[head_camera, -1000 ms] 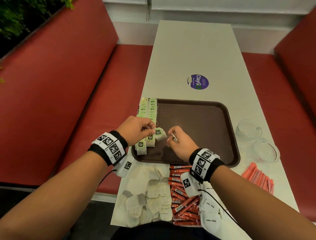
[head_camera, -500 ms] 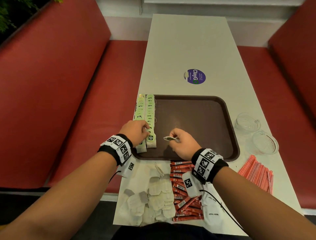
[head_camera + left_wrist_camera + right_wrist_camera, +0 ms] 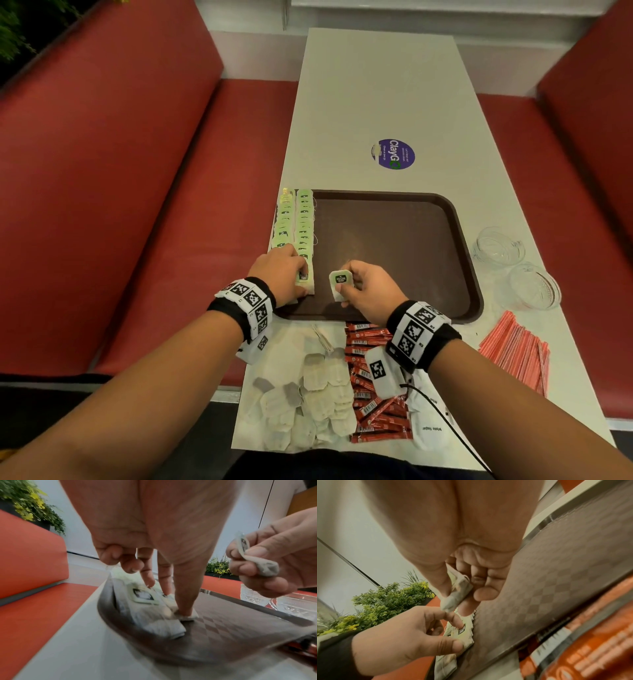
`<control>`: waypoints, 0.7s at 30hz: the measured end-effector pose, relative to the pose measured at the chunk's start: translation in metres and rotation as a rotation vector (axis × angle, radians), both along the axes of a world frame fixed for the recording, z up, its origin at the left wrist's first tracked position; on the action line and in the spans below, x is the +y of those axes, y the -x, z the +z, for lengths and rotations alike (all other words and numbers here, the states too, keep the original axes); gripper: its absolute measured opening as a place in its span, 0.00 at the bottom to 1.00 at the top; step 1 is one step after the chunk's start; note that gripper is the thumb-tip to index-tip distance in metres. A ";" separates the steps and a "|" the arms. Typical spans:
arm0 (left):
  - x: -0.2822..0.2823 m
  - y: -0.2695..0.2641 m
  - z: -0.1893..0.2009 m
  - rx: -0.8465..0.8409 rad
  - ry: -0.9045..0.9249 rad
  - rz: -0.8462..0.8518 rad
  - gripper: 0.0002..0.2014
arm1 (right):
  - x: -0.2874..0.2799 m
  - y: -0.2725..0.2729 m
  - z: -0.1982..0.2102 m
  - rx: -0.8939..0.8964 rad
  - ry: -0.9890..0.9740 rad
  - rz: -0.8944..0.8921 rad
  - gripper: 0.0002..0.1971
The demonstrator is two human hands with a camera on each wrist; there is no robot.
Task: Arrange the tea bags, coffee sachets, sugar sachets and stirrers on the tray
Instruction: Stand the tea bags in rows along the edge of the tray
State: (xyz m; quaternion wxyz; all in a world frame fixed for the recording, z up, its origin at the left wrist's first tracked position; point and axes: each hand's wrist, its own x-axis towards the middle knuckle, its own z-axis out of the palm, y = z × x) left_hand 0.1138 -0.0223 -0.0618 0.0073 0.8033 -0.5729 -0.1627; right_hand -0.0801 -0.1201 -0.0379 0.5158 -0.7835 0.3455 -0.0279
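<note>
Step in hand: laying tea bags in rows along the left side of the brown tray (image 3: 404,246). Two rows of green-tagged tea bags (image 3: 304,222) already run from the far left corner toward the near rim, overlapped like shingles. Left hand (image 3: 284,274) down on the near end of the inner row — fingers (image 3: 184,601) straight, tips pressing the last bag flat against the tray floor. Right hand (image 3: 368,291) just beside it, above the tray, thumb and fingers pinched on one loose tea bag (image 3: 340,284), green tag facing up.

Next move, by judgement: carry the held bag to the left, either tucking it against the end of the inner row or opening a third row beside it; release only with the tag facing up and the edge square to its neighbours. Pressing hand likely needs to lift clear first.

Edges and room: near ends of both rows close to the near rim, so little length left there. Centre and right of the tray floor bare — ample room for further rows. On the bench (image 3: 376,85) near the body: loose tea bags (image 3: 308,404), red coffee sachets (image 3: 370,387), white sugar sachets (image 3: 428,428), stirrers (image 3: 517,353) to the right. Two glass bowls (image 3: 513,263) beside the tray's right rim — keep clear on reaches for the stirrers.
</note>
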 end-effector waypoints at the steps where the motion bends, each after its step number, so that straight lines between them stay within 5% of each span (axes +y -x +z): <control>1: 0.000 0.000 0.002 0.015 0.006 0.005 0.18 | 0.000 -0.001 0.000 0.000 -0.022 -0.007 0.06; 8: 0.003 0.020 0.040 0.503 0.329 0.019 0.08 | -0.003 -0.007 0.006 -0.075 -0.126 -0.031 0.10; 11: 0.002 0.029 0.040 0.497 0.325 -0.010 0.01 | -0.004 -0.008 0.003 -0.059 -0.042 0.044 0.13; 15: 0.002 0.023 0.036 0.432 0.307 0.204 0.03 | -0.013 0.001 -0.004 0.096 0.118 0.127 0.22; 21: 0.006 0.018 0.022 0.259 -0.077 0.275 0.13 | -0.030 0.031 -0.006 0.469 0.331 0.419 0.15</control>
